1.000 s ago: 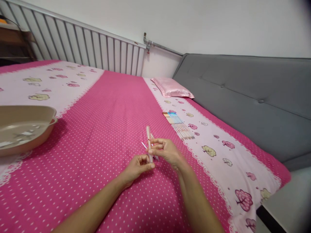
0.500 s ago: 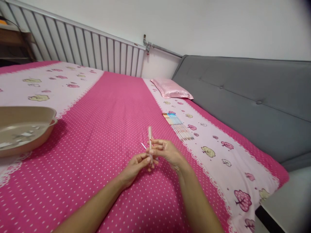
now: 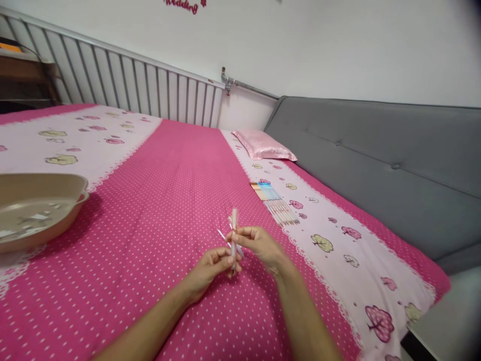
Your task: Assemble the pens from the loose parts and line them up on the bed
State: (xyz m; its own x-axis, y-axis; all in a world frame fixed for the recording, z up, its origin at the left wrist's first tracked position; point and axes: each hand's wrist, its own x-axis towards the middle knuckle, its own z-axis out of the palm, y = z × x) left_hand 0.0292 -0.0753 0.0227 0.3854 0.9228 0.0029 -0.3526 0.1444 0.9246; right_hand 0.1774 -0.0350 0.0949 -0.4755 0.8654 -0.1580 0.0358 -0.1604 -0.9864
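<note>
A pale pink pen (image 3: pixel 234 245) stands nearly upright between my two hands, its dark tip pointing down. My left hand (image 3: pixel 213 264) pinches its lower end between thumb and fingers. Higher up, the fingers of my right hand (image 3: pixel 259 244) close around the pen's middle. Thin white strips (image 3: pixel 221 234) lie on the bed just behind my hands, partly hidden by them. To the right, a row of pens (image 3: pixel 280 211) with pale bodies lies side by side, with a row of blue and orange-brown pens (image 3: pixel 266 190) just beyond it.
At the left sits a beige basin (image 3: pixel 80 194) with white scraps inside. Pink polka-dot bedding (image 3: pixel 169 190) spreads under everything. A pink pillow (image 3: pixel 265 145) lies against the grey headboard (image 3: pixel 368 135). A white radiator (image 3: pixel 150 82) runs along the wall.
The camera view has tilted up slightly, so everything sits lower. My right hand has shifted a little on the pen, and more of the white strips shows behind my hands.
</note>
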